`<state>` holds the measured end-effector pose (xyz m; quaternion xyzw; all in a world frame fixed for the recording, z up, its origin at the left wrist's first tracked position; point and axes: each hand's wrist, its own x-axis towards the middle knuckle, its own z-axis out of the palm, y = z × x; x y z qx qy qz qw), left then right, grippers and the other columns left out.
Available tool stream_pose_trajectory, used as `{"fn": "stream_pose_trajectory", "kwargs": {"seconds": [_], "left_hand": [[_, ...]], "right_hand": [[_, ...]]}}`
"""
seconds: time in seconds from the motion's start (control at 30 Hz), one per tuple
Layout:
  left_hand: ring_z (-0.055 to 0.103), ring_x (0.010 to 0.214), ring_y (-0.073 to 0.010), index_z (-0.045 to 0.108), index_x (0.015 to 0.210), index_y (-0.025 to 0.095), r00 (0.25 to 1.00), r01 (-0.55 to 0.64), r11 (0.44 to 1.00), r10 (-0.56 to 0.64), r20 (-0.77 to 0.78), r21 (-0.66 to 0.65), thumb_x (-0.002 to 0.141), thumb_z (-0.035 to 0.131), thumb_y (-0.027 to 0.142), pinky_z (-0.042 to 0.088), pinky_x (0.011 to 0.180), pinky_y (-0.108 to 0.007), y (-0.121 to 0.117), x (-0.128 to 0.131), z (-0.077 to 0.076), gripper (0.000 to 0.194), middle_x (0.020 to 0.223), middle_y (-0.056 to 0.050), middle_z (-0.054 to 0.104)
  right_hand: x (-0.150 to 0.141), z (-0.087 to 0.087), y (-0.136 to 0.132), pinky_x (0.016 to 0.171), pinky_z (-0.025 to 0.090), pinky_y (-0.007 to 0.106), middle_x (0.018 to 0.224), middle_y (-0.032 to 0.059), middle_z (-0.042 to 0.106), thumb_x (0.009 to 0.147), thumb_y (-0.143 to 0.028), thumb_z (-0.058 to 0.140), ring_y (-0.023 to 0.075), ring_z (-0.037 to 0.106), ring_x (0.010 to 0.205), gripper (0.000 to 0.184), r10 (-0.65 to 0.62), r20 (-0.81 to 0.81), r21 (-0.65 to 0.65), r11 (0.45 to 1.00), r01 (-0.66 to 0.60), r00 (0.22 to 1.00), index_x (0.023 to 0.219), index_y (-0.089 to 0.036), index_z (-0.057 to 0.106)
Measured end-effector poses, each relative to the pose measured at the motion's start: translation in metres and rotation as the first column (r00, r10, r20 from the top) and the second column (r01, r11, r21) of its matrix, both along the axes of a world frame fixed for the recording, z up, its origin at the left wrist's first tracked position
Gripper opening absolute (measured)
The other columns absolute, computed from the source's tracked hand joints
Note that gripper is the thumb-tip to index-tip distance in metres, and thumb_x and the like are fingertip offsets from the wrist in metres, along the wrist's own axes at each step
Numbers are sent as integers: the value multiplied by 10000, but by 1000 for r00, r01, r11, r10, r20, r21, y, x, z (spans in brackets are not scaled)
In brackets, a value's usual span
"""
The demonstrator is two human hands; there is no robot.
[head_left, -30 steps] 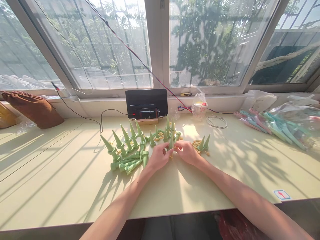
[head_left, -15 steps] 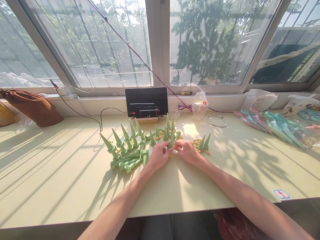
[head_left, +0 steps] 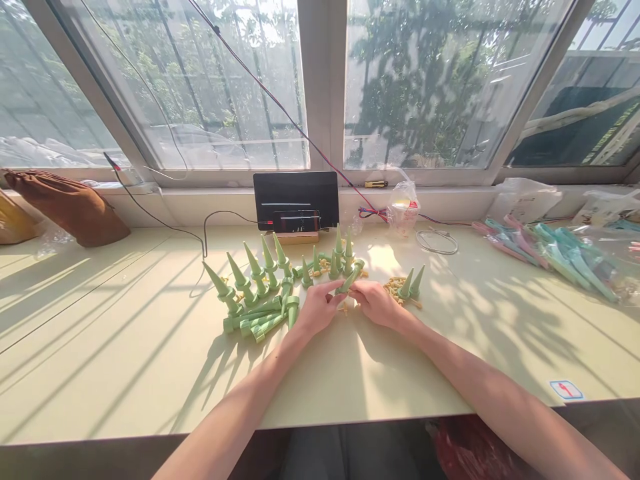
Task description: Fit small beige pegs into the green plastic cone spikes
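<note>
Both my hands meet at the middle of a pale table [head_left: 125, 347]. My left hand [head_left: 315, 310] pinches a green cone-shaped spike [head_left: 349, 281], which tilts up to the right. My right hand [head_left: 376, 302] is closed on the same spike from the right side. To the left stands a row of green spikes [head_left: 250, 277], with more lying flat [head_left: 260, 321] below them. Other upright spikes [head_left: 336, 259] stand behind my hands, and two more [head_left: 412, 283] at the right beside small yellow pieces [head_left: 393, 287].
A dark tablet [head_left: 296, 197] leans at the sill with a phone in front. A brown bag [head_left: 70, 208] lies far left. Clear bags of pastel parts [head_left: 555, 253] lie far right. A tied plastic bag [head_left: 403, 208] and a coiled white cable [head_left: 437, 241] sit behind.
The spike between my hands has tipped from upright toward the right. My hands stay in the same place; the view shifted slightly.
</note>
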<state>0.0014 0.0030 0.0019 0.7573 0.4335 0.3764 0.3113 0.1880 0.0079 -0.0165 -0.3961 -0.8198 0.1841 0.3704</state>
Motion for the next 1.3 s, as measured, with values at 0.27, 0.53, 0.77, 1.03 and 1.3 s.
{"fn": "stream_pose_trajectory", "kwargs": {"seconds": [0.27, 0.53, 0.77, 1.03, 1.3], "left_hand": [[214, 485, -73, 736, 1105, 194, 1000, -5, 1000, 5, 28, -3, 866, 552, 307, 228, 443, -207, 1, 2, 0, 322, 571, 44, 409], [276, 449, -68, 704, 1058, 184, 1000, -25, 999, 25, 3, 38, 875, 540, 311, 305, 447, -208, 1, 3, 0, 276, 629, 32, 531], [412, 476, -59, 673, 989, 180, 997, -78, 996, 78, 2, 30, 890, 539, 323, 395, 524, -222, 2, 3, 2, 219, 862, -7, 645], [443, 505, -70, 680, 1028, 178, 999, -28, 1000, 28, 31, -7, 904, 523, 318, 403, 532, -227, 1, 3, 1, 244, 897, -27, 670], [453, 579, -90, 697, 1116, 208, 999, 18, 1000, -19, 46, 5, 911, 497, 298, 421, 545, -211, -3, 3, 2, 300, 946, -24, 693]], "right_hand": [[-4, 6, 0, 426, 273, 238, 553, -66, 276, 901, -455, 463, 83, 262, 444, 366, 0, -337, -489, 854, -175, 941, 636, -222, 365], [-8, 11, -4, 356, 297, 221, 515, -65, 373, 882, -492, 513, 87, 392, 374, 345, -122, -382, -565, 815, -127, 916, 700, -199, 500], [-4, 16, -12, 566, 475, 258, 789, 36, 625, 902, -349, 553, 142, 586, 624, 182, -120, -187, -178, 980, 86, 975, 903, -180, 620], [-4, 8, -6, 579, 457, 294, 776, 49, 642, 892, -290, 573, 153, 538, 624, 136, -137, -178, -131, 985, 115, 974, 880, -174, 643], [-3, 7, -9, 574, 431, 285, 727, 32, 638, 898, -315, 556, 140, 498, 594, 172, -122, -186, -144, 985, 95, 975, 809, -184, 624]]}}
